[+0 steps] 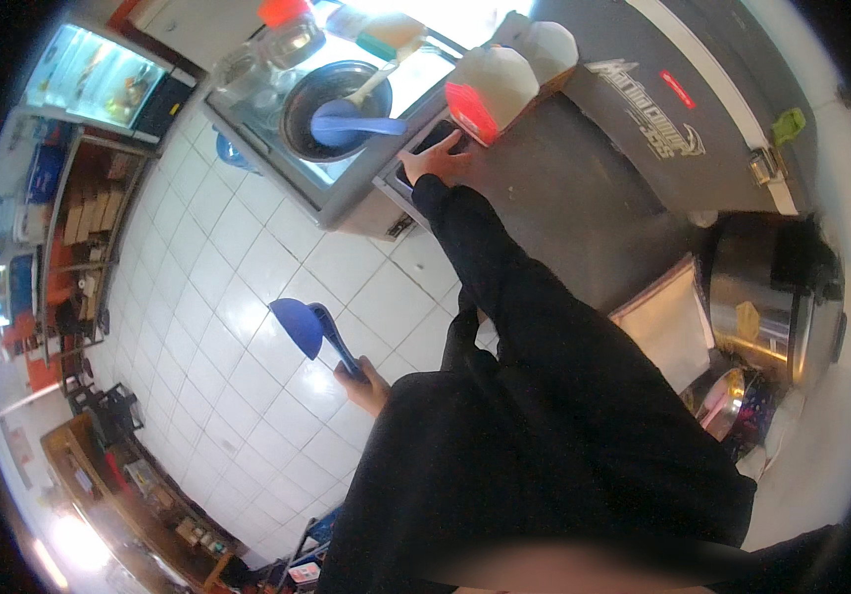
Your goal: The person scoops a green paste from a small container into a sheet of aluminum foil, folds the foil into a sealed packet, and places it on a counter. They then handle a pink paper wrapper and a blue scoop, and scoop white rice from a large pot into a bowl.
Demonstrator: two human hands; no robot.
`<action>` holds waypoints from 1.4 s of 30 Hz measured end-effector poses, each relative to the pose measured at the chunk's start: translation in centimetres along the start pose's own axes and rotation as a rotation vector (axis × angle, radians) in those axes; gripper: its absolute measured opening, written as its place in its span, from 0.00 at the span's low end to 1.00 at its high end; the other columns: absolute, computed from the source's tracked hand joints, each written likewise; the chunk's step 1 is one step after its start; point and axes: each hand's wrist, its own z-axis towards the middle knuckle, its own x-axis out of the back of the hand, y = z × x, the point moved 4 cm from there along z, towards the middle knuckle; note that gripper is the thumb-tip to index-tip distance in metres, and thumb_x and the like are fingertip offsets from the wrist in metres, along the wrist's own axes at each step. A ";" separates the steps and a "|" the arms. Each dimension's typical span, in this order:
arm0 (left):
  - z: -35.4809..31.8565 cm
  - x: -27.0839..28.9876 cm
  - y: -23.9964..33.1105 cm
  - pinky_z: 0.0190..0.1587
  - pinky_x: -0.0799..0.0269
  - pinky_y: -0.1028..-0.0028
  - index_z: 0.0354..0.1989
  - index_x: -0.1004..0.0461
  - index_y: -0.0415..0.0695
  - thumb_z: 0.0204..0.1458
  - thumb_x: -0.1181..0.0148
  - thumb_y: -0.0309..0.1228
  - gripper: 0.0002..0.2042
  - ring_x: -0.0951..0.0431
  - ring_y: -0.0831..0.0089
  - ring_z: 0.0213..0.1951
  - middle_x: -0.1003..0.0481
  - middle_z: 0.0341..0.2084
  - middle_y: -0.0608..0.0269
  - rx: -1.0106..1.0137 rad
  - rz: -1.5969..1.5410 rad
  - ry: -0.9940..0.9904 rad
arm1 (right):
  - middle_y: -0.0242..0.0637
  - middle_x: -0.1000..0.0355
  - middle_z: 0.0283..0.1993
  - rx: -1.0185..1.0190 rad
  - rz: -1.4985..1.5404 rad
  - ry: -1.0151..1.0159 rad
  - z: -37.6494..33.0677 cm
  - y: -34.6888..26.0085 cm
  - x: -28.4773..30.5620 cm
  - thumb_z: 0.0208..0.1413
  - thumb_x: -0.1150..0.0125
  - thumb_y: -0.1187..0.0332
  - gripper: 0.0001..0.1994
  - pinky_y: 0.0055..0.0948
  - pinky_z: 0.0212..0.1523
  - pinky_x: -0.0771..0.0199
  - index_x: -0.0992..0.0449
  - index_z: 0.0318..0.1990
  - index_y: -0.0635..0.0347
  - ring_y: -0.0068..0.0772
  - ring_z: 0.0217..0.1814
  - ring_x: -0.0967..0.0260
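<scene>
Head view shows the left hand (370,381) closed around the handle of a blue scoop (308,329), held low over the floor tiles, while the right hand (435,158) lies open, fingers spread on a dark counter slot (423,150), as if for support.

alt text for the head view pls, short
Seen from above, a person in black sleeves holds a blue ladle in the left hand over a white tiled floor, while the right hand reaches to a dark slot in a grey counter. Beside it, a dark bowl holds a blue spoon.
</scene>
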 end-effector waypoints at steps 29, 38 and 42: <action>-7.8 2.3 1.4 0.25 0.38 0.78 0.34 0.37 0.39 0.46 0.48 0.31 0.10 0.35 0.77 0.23 0.34 0.21 0.63 0.000 0.149 -0.116 | 0.41 0.34 0.48 0.431 0.534 0.015 15.4 18.7 21.5 0.56 0.59 0.58 0.20 0.30 0.50 0.41 0.34 0.48 0.62 0.35 0.50 0.38; -13.7 2.7 2.2 0.21 0.45 0.80 0.35 0.38 0.38 0.47 0.48 0.28 0.09 0.41 0.82 0.20 0.39 0.18 0.68 -0.075 0.036 -0.065 | 0.40 0.35 0.50 0.849 0.460 -0.781 2.9 16.2 10.3 0.54 0.57 0.62 0.17 0.27 0.53 0.44 0.33 0.47 0.60 0.33 0.56 0.42; -15.4 4.0 2.1 0.21 0.44 0.81 0.35 0.38 0.38 0.47 0.49 0.27 0.09 0.41 0.82 0.20 0.39 0.17 0.69 -0.119 -0.041 -0.012 | 0.40 0.32 0.46 0.774 0.494 -1.111 -6.5 15.7 10.4 0.55 0.59 0.58 0.18 0.28 0.51 0.41 0.32 0.46 0.60 0.35 0.52 0.38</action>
